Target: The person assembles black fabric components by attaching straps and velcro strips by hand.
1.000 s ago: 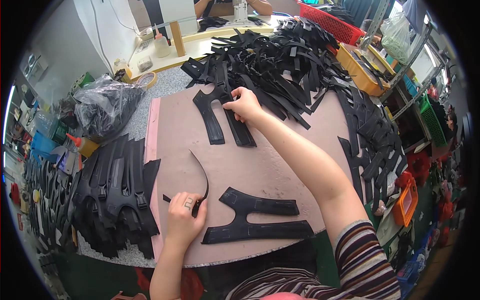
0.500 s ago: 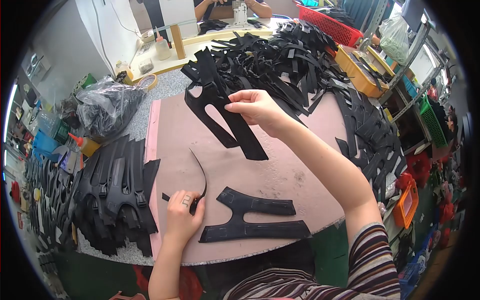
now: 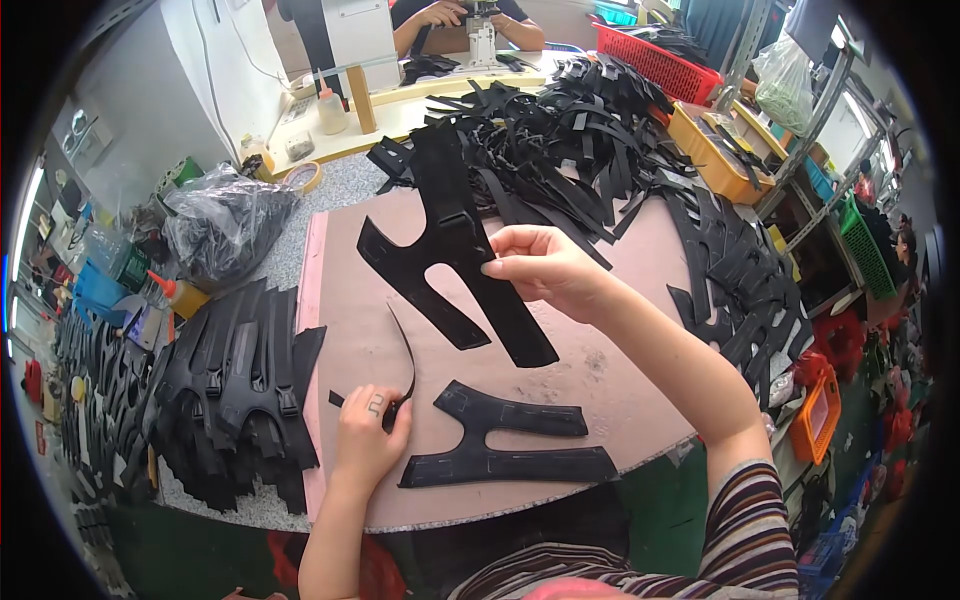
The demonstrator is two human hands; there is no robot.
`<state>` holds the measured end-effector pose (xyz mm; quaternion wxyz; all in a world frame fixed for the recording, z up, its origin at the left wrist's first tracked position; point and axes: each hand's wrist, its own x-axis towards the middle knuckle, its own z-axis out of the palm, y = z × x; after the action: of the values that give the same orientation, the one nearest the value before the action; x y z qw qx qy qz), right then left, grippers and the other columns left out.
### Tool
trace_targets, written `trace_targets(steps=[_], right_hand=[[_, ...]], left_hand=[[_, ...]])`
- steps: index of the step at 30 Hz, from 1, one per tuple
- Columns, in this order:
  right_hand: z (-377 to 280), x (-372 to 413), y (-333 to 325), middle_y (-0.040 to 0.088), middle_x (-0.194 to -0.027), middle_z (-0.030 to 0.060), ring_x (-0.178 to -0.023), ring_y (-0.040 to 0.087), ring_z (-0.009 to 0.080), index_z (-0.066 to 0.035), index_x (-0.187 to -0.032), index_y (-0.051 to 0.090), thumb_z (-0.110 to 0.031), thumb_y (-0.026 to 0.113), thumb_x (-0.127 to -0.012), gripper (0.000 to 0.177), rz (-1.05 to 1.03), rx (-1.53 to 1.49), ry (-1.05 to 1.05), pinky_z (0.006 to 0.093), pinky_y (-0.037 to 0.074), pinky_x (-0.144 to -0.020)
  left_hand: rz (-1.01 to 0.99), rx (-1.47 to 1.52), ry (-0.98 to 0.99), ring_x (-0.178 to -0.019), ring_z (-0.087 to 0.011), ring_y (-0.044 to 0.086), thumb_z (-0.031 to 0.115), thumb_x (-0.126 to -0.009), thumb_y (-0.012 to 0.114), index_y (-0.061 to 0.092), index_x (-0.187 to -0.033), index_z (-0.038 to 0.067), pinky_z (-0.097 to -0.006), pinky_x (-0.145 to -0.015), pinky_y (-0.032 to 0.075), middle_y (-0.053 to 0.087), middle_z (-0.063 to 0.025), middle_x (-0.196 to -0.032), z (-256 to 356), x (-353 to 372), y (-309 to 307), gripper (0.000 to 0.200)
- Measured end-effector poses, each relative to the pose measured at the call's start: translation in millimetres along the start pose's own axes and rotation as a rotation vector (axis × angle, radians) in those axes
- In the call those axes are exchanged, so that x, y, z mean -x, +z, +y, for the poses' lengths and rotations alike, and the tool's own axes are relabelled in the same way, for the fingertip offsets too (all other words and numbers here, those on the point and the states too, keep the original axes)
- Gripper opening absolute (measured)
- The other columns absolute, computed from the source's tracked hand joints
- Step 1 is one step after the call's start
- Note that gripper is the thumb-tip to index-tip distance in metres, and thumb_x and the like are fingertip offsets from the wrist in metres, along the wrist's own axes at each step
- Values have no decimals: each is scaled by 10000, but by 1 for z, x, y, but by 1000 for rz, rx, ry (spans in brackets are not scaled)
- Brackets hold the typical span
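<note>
Raised above the pink board, a black H-shaped fabric piece is pinched at its right edge by my right hand, thumb and fingers closed on it. My left hand rests low on the board at the left, its fingers curled round a thin black strap whose free end curves upward. Right of that hand, a second black H-shaped piece lies flat near the front edge, with faint pale outlines marked on it.
The pink board has stacked black straps at its left, a heap of black strips behind and more black pieces at right. A co-worker's hands are at a machine at the back.
My right hand has moved toward me and slightly right, bringing the raised black piece lower and turning it to show more of its face. My left hand stays nearly in place with the strap.
</note>
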<state>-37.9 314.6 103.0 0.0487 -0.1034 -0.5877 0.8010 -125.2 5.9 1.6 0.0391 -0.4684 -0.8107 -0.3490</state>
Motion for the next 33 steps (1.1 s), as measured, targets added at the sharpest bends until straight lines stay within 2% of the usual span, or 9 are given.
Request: trace_targets(steps=[15, 18, 21, 22, 24, 25, 29, 32, 33], right_hand=[[16, 15, -14, 602, -804, -76, -556, 406, -17, -97, -1013, 696, -81, 779, -889, 150, -115, -93, 20, 174, 277, -495], [15, 17, -15, 643, -846, -61, -591, 441, -12, -87, -1045, 705, -72, 779, -886, 176, -120, -111, 30, 179, 311, -524], [27, 13, -21, 696, -932, -27, -714, 566, 17, -73, -1092, 710, -56, 779, -879, 225, -71, -107, -18, 182, 410, -626], [35, 11, -25, 726, -1020, 9, -902, 658, 74, -60, -1127, 708, -43, 772, -880, 256, -98, -122, -117, 216, 496, -801], [38, 14, -29, 726, -1058, 19, -1005, 680, 112, -58, -1111, 705, -31, 756, -890, 229, -57, -217, -81, 265, 530, -916], [38, 17, -32, 727, -1135, 70, -1066, 682, 162, -59, -1103, 710, -19, 715, -908, 199, -55, -264, -49, 346, 499, -1038], [35, 26, -35, 726, -1133, 107, -1071, 703, 230, -62, -1161, 674, -23, 692, -928, 236, -5, -400, -3, 393, 543, -995], [31, 34, -31, 719, -1087, 60, -1023, 692, 148, -54, -1141, 670, -67, 714, -935, 212, -50, -378, -16, 311, 540, -969], [32, 35, -31, 718, -1090, 64, -1027, 692, 154, -52, -1142, 667, -67, 713, -934, 213, -56, -382, -17, 315, 538, -975]], left_hand=[[6, 3, 5, -832, -342, 613, 94, -843, 728, 642, -888, 34, -439, -769, 484, 623, -130, -848, 0, 0, 0, 114], [4, -2, 1, -821, -332, 611, 95, -844, 730, 643, -890, 35, -434, -763, 483, 624, -124, -842, 1, 0, 0, 114], [-4, 5, 5, -809, -321, 608, 93, -843, 732, 644, -890, 36, -429, -754, 482, 625, -117, -834, 3, -3, -1, 115], [-3, 0, 17, -805, -317, 607, 92, -843, 734, 644, -890, 37, -427, -751, 482, 624, -114, -832, 2, -1, -1, 115], [5, -4, 28, -800, -312, 605, 91, -842, 735, 644, -889, 36, -427, -745, 481, 623, -112, -828, 2, -3, -1, 116], [5, -4, 27, -799, -312, 605, 90, -842, 735, 643, -888, 35, -428, -743, 482, 623, -111, -827, 3, -3, -2, 117], [8, -9, 19, -789, -312, 604, 87, -843, 734, 640, -887, 25, -430, -734, 482, 623, -113, -826, 4, -3, -1, 121], [-19, -5, -12, -787, -318, 604, 83, -844, 732, 639, -889, 17, -429, -734, 483, 628, -116, -831, 6, -4, -3, 123], [-16, -3, -8, -788, -318, 605, 82, -844, 732, 640, -891, 15, -429, -735, 483, 630, -117, -832, 6, -4, -3, 122]])
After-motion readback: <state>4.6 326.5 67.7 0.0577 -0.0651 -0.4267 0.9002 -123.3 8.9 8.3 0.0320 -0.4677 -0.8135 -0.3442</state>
